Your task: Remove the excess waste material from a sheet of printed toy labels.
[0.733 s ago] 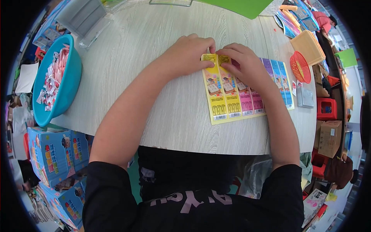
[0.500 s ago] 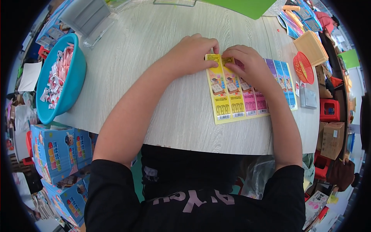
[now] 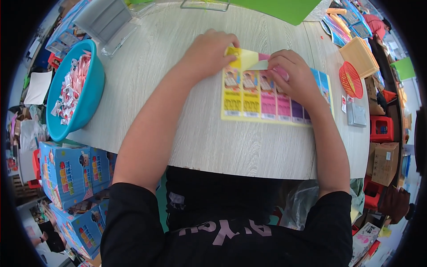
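Note:
A sheet of label stickers (image 3: 251, 104) lies on the table, printed in side-by-side strips of yellow, pink, purple and blue. At its upper left corner my left hand (image 3: 208, 51) is closed, thumb and finger pinching the edge. My right hand (image 3: 293, 75) is over the right part of the sheet and hides some strips. Its fingers grip the end of a yellow sticker strip (image 3: 257, 65), whose upper part is lifted and folded back with the pale underside showing. The lower part of that strip still lies on the sheet.
A teal basin (image 3: 95, 84) of small wrapped packets stands at the left. To the right are a red basket (image 3: 351, 79), a clear flat box (image 3: 356, 115) and a tan tray (image 3: 359, 57). A grey bin (image 3: 102, 20) and a green board (image 3: 280, 9) sit at the far side.
My right hand has drawn the top of a yellow strip up and to the right. The sheet has shifted left and away from me, with my left hand still at its corner.

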{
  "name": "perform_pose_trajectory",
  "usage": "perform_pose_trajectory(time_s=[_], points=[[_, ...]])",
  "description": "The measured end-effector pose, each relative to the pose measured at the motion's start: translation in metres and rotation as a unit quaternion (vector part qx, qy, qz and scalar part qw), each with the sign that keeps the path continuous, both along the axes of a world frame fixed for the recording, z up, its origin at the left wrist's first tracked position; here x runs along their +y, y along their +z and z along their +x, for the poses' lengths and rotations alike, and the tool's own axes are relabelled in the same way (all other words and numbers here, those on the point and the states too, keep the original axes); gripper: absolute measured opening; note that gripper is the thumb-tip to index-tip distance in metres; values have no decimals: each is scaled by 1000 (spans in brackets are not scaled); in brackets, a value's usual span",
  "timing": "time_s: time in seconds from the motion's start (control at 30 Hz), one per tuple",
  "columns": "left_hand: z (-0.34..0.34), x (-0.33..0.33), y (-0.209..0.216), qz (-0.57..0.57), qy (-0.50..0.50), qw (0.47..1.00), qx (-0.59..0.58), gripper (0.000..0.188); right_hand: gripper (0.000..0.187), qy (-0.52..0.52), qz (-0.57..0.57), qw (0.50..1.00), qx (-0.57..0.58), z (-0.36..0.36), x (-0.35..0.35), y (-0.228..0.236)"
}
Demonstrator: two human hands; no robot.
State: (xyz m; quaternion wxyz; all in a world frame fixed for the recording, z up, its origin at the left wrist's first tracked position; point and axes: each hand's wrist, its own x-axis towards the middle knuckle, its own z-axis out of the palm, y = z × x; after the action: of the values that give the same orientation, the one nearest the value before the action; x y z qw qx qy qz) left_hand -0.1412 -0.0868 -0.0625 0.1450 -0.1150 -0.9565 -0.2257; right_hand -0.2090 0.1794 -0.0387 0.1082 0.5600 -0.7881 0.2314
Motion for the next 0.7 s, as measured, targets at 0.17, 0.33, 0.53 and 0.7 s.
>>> perform_pose_trajectory(time_s=[0.17,0.33,0.53,0.7], points=[[-6,-38,3,-36,126,991,30,21,13,-6,-30,999,42,6,1,13],[-3,-31,-1,-68,94,992,44,26,13,-18,-48,998,47,5,2,10],[8,21,4,-19,-56,998,24,29,21,-36,-38,998,41,6,0,9],[8,24,3,-27,-95,995,14,35,38,-26,10,1000,-9,12,-8,-3]])
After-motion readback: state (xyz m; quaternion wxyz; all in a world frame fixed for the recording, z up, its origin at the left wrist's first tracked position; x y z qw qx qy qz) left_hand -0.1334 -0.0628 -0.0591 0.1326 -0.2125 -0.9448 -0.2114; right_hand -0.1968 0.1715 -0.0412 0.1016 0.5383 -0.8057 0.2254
